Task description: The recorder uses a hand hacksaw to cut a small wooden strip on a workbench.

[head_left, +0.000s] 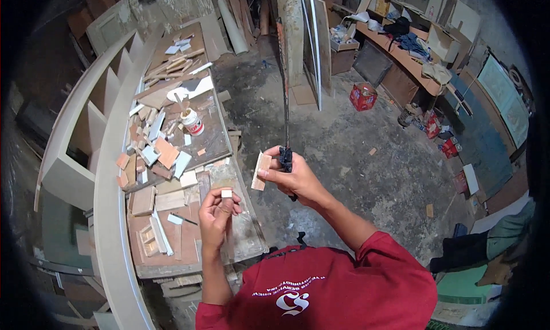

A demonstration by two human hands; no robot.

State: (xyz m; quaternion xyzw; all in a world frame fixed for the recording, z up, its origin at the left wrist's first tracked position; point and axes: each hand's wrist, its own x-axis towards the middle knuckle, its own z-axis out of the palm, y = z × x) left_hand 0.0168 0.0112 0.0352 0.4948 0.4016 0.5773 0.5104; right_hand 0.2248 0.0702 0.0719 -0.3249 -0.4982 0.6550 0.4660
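Note:
My left hand pinches a small wood block with a pale face between thumb and fingertips, above the near edge of the workbench. Higher and to the right, my right hand is closed on a flat wood piece with a pale strip along its side. The same hand also holds a handsaw by its dark handle. Its long, narrow-looking blade points away from me, seen nearly edge-on. The two hands are apart, and the wood pieces do not touch.
Wood offcuts cover the workbench, with a white glue tub and a pencil among them. A long cabinet frame stands at left. At far right are a cluttered desk and a red box on the floor.

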